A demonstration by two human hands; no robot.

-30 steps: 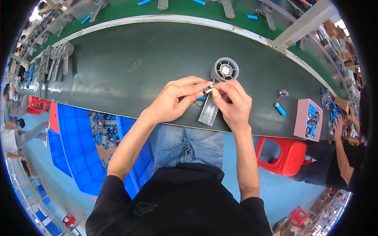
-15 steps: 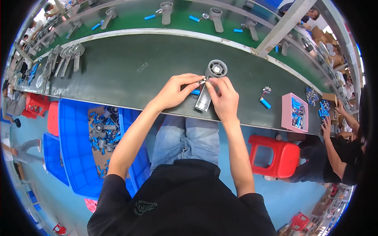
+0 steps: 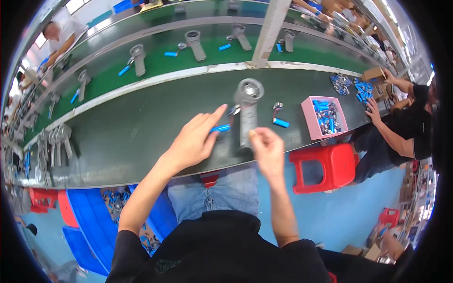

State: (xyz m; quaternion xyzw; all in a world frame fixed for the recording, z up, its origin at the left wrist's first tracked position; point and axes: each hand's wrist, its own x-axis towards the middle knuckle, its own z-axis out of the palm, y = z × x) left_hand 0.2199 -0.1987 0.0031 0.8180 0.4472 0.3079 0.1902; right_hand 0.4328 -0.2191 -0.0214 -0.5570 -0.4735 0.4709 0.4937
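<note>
A grey handheld-fan housing [image 3: 247, 115], with a round spoked head and a straight handle, lies on the dark green bench. My right hand [image 3: 269, 148] pinches the lower end of its handle. Left of the handle lies a blue battery [image 3: 220, 128], with a small metallic part [image 3: 233, 111] wired near it. My left hand [image 3: 191, 141] reaches over the bench beside the battery, index finger stretched out and thumb apart. Its thumb comes close to the battery; whether they touch I cannot tell. Farther right lies another blue battery [image 3: 281, 122] wired to a small part [image 3: 278, 106].
A pink box [image 3: 309, 120] of batteries and parts stands at the right, near a co-worker's hand [image 3: 375, 112]. Several grey housings [image 3: 60, 141] lie at the left. Beyond a pale rail, a green belt [image 3: 158, 59] carries more housings. Red stool [image 3: 325, 165] and blue crates [image 3: 94, 221] stand below.
My right hand has moved from near the fan head to the handle's lower end. My left hand has let go and opened. The handle's hollow side no longer shows. The view has shifted right.
</note>
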